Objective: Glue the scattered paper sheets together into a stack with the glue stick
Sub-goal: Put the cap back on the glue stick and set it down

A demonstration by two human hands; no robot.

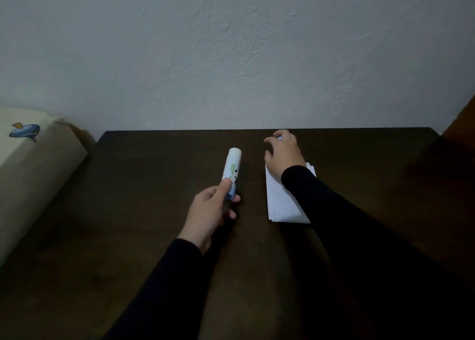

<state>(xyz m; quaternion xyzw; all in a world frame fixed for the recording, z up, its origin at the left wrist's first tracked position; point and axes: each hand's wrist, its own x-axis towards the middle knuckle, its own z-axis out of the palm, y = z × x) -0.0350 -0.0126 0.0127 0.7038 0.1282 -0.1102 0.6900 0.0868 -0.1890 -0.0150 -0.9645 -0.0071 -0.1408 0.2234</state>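
1. We see a dark wooden table (154, 211) pushed up against a pale, rough wall (231, 56).
2. The left hand (209, 212) grips the glue stick (231, 171) by its blue lower end, thumb on top and fingers curled underneath.
3. The glue stick is a white tube with green and black print. It points away from the person toward the wall, its rounded white end free. We cannot tell whether that end is a cap or the bare tube.
4. The paper sheets (282, 203) lie on the table to the right of the glue stick, apart from it. They are white, faintly lined, and gathered into a loose pile whose edges do not quite line up.
5. The right hand (282, 152) reaches past the far end of the paper sheets, with its black sleeve (334, 211) crossing over the pile.
6. Its fingers are curled downward near the table. A small pale blue thing shows at the fingertips, too small to name, so we cannot tell whether the hand is clamped on something or merely bent.
7. At the left edge sits a cream cushion (30, 164) with a small blue printed figure on it, beside the table.
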